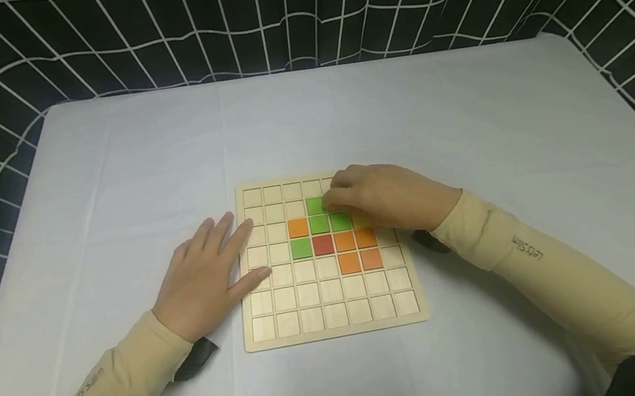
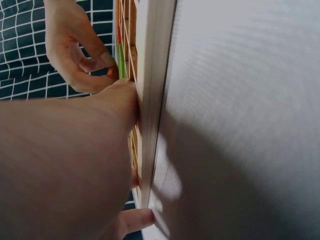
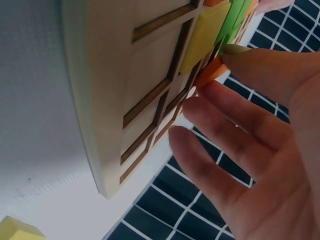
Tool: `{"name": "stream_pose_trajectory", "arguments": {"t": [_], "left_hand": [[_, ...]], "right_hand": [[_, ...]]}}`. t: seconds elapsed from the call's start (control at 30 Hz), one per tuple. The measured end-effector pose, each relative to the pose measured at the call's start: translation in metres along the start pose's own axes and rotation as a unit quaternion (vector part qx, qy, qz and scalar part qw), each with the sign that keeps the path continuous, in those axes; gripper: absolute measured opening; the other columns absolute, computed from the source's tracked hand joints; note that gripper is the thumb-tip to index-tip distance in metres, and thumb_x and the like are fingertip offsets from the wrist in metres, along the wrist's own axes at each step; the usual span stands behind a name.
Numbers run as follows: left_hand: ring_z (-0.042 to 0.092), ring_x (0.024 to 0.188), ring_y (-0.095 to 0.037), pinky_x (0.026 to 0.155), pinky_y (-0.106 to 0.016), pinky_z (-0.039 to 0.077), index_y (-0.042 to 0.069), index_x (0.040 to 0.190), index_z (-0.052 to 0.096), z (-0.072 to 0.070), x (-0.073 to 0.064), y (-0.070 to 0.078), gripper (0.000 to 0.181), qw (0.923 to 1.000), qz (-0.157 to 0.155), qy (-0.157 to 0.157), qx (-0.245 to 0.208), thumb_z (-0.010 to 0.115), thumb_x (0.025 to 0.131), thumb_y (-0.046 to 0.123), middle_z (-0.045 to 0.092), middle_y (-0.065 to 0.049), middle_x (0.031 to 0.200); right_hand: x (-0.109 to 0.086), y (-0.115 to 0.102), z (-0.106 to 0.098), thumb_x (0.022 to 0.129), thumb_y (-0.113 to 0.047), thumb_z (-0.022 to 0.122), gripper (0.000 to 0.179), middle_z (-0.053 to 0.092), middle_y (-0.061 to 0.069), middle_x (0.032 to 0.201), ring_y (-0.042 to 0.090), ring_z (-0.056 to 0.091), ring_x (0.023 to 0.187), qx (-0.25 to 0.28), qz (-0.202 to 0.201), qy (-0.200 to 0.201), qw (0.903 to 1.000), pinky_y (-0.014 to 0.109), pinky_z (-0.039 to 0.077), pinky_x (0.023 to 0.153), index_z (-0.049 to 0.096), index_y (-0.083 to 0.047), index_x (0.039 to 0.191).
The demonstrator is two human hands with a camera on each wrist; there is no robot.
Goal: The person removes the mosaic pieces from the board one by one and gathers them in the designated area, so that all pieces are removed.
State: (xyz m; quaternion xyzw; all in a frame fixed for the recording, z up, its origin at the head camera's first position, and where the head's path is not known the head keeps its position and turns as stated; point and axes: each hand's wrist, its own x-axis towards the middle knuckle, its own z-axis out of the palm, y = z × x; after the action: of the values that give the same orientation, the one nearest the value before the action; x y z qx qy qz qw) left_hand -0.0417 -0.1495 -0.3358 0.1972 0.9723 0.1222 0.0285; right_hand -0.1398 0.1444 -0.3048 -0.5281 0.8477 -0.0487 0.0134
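Note:
A wooden grid board (image 1: 338, 333) lies on the table, its middle cells holding several green, orange and red square tiles. My right hand (image 1: 381, 195) is over the board's upper right part, pinching an orange tile (image 3: 210, 73) between thumb and fingertips. The tile is tilted at the cells just beyond a yellow tile (image 3: 204, 39) and beside a green tile (image 3: 232, 22). My left hand (image 1: 200, 280) rests with spread, straight fingers on the board's left edge; its thumb reaches over the left column of cells.
A white cloth (image 1: 103, 161) covers the table. Dark walls with a white net (image 1: 260, 22) stand behind and at both sides. In the right wrist view, a yellow block (image 3: 20, 230) shows at the lower left corner, apart from the board.

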Motion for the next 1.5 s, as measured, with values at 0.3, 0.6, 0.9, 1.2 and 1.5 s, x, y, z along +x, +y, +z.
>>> {"name": "stream_pose_trajectory", "arguments": {"t": [0.3,0.6,0.9,1.2,1.5], "left_hand": [[0.033,0.136,-0.044,0.099,-0.061,0.036,0.012,0.148,0.036,0.000,0.001,0.000,0.072,1.0000,0.000,0.000,0.004,0.054,0.092,0.054,0.035,-0.019,0.150],[0.034,0.135,-0.044,0.097,-0.061,0.037,0.012,0.147,0.037,0.000,0.002,0.000,0.073,0.9999,0.006,0.010,0.007,0.055,0.091,0.054,0.037,-0.019,0.149],[0.034,0.135,-0.044,0.097,-0.062,0.037,0.012,0.147,0.037,0.000,0.003,0.001,0.072,0.9999,0.005,0.010,0.005,0.055,0.091,0.054,0.037,-0.019,0.149],[0.034,0.135,-0.044,0.097,-0.062,0.037,0.012,0.148,0.037,0.000,0.003,0.001,0.072,1.0000,0.002,0.002,0.004,0.054,0.091,0.054,0.036,-0.019,0.149],[0.033,0.136,-0.044,0.098,-0.062,0.036,0.012,0.148,0.036,0.000,0.002,0.001,0.072,1.0000,0.000,0.000,0.003,0.054,0.092,0.054,0.035,-0.019,0.150]], "right_hand": [[-0.001,0.001,-0.001,0.086,-0.001,0.067,0.029,0.064,0.005,0.105,0.020,0.059,0.096,0.013,0.009,0.003,0.9999,0.031,0.054,0.083,0.065,-0.010,0.113],[-0.010,0.007,-0.004,0.079,0.004,0.071,0.035,0.063,0.007,0.103,0.022,0.058,0.094,0.003,0.018,0.013,0.9998,0.033,0.053,0.081,0.064,-0.010,0.111],[-0.026,0.014,-0.005,0.079,0.006,0.072,0.036,0.062,0.007,0.102,0.021,0.058,0.093,0.000,0.037,0.014,0.9992,0.032,0.053,0.080,0.064,-0.010,0.110],[-0.045,0.021,-0.006,0.085,-0.002,0.070,0.025,0.064,0.005,0.102,0.021,0.060,0.095,-0.004,0.062,0.027,0.9977,0.033,0.054,0.081,0.066,-0.014,0.107],[-0.060,0.030,-0.008,0.084,-0.001,0.071,0.029,0.064,0.006,0.101,0.023,0.061,0.096,-0.018,0.084,0.030,0.9959,0.035,0.054,0.082,0.067,-0.013,0.109]]}}
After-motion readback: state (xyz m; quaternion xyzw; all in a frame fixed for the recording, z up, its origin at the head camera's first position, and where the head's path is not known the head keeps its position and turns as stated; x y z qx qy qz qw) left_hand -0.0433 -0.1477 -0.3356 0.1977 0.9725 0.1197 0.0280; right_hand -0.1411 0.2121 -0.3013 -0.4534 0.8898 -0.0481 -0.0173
